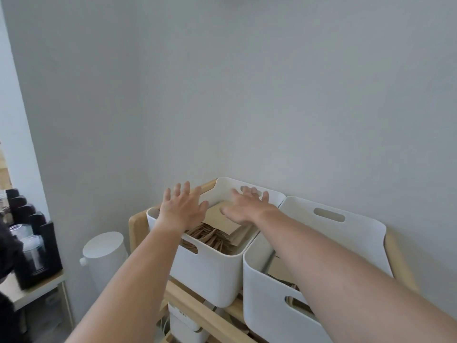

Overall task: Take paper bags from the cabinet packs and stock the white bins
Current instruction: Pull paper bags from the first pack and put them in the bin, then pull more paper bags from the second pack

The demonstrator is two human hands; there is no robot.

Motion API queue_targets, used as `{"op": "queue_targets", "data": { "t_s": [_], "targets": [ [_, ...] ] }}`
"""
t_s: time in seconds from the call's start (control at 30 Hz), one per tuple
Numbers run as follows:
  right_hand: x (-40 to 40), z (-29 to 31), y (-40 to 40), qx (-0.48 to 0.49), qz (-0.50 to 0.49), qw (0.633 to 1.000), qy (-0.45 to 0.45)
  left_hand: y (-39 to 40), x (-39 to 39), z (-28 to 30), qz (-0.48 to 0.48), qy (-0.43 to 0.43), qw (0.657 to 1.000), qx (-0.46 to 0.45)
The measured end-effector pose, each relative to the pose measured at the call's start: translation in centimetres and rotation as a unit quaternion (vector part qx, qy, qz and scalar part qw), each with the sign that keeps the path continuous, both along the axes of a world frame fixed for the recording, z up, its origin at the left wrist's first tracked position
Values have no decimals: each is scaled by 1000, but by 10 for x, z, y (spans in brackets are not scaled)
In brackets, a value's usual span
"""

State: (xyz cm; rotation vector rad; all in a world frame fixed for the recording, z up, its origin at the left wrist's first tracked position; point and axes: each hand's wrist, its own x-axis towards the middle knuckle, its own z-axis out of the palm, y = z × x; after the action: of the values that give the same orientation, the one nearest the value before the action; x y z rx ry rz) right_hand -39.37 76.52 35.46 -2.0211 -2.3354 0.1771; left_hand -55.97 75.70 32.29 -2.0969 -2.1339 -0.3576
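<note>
Two white bins stand side by side on a wooden shelf unit. The left white bin (210, 266) is packed with brown paper bags (217, 235), twisted handles up. My left hand (181, 206) hovers over the bin's left rim, fingers spread, holding nothing. My right hand (244, 206) lies flat with fingers apart on the top of the bags near the bin's far wall. The right white bin (269, 308) holds a few bags low inside, partly hidden by my right forearm.
The wooden shelf unit (134, 225) stands against a grey wall. A white lidded can (103, 253) sits on the floor to its left. A side table (37, 288) at far left carries black holders with clear lids. A smaller white box (183, 325) sits on a lower shelf.
</note>
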Motion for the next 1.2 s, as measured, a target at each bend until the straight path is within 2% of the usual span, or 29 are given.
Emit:
{"op": "queue_targets", "data": {
  "t_s": [0.13, 0.33, 0.67, 0.8, 0.93, 1.0, 1.2],
  "targets": [
    [38, 12, -25, 35, -14, 999, 24, -21, 35, 13, -3, -30, 1000, -5],
    [123, 26, -90, 37, -64, 997, 12, -64, 134, 34, -79, -50, 996, -11],
    [345, 10, -284, 17, -239, 971, -1, -206, 347, 26, -246, -14, 969, -15],
    [427, -25, -386, -15, -306, 952, -6, -283, 427, -1, -321, 23, 946, -40],
    [494, -85, -481, -50, -375, 926, -2, -359, 496, -48, -389, 16, 918, -73],
    [516, -116, -525, -80, -406, 910, -4, -396, 522, -74, -410, 18, 907, -98],
    [543, -192, -630, -141, -450, 879, 76, -497, 569, -151, -455, 47, 879, -138]
  ]
}}
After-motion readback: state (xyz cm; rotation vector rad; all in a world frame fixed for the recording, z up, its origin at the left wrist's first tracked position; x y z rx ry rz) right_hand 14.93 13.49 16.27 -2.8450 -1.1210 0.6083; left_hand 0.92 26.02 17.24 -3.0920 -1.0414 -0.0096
